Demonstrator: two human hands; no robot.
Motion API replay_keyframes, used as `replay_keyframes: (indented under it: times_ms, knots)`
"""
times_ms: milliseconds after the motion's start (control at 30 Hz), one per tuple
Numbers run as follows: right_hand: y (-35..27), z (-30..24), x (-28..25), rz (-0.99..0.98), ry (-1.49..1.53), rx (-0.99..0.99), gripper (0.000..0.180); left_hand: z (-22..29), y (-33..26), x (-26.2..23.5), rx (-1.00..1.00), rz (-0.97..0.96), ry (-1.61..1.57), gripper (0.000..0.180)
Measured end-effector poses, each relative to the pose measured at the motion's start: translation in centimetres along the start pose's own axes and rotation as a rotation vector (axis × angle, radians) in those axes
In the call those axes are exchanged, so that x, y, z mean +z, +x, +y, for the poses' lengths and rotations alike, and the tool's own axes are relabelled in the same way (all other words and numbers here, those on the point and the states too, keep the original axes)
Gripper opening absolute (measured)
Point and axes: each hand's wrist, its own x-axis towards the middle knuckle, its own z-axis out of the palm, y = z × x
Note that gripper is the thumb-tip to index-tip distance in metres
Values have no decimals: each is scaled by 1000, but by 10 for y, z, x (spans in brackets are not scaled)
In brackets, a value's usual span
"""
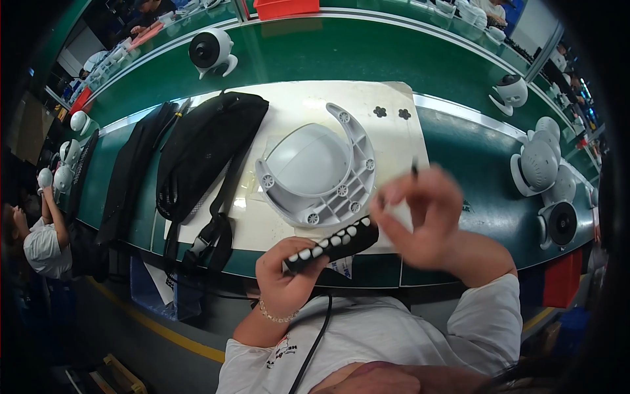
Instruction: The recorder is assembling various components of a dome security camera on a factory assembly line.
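Observation:
My left hand (287, 278) is closed around a black strip (341, 244) set with rows of white round dots. To its right, my right hand (430, 213) is raised and slightly blurred, thumb and fingertips drawn together in a pinch; small dark bits show at the fingers, too unclear to name. Just beyond both hands lies a white plastic device shell (308, 157), its rounded body within a curved, ribbed base (344, 190) that has several round sockets. Two black flower-shaped pieces (392, 113) rest on the white work board (394, 148) at the far right.
A black waist bag (210, 148) with a buckle strap lies left of the shell, beside a long black pouch (134, 171). White round devices (211, 51) stand on the green bench, several grouped (543, 157) at the right. A red bin (562, 279) is low right. Other people work nearby.

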Motion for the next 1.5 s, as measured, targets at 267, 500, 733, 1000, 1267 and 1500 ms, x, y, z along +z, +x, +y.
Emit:
replay_keyframes:
  times_ms: [267,500,733,1000,1267,1500]
  knots:
    - [69,41,-9,29,230,267,63,-12,8,-11,390,-112,310,28]
    - [69,45,-11,-70,32,165,60,-15,17,-15,411,-233,374,31]
    - [64,49,-11,-41,-228,-59,56,-17,17,-17,428,-251,420,32]
    - [70,35,-17,-276,-461,-400,54,-27,12,-17,426,-169,363,18]
    - [63,27,-18,-414,-587,-390,41,-24,16,-14,414,-171,391,21]
    - [79,30,-15,-147,-55,6,68,-24,14,-18,427,-216,445,25]
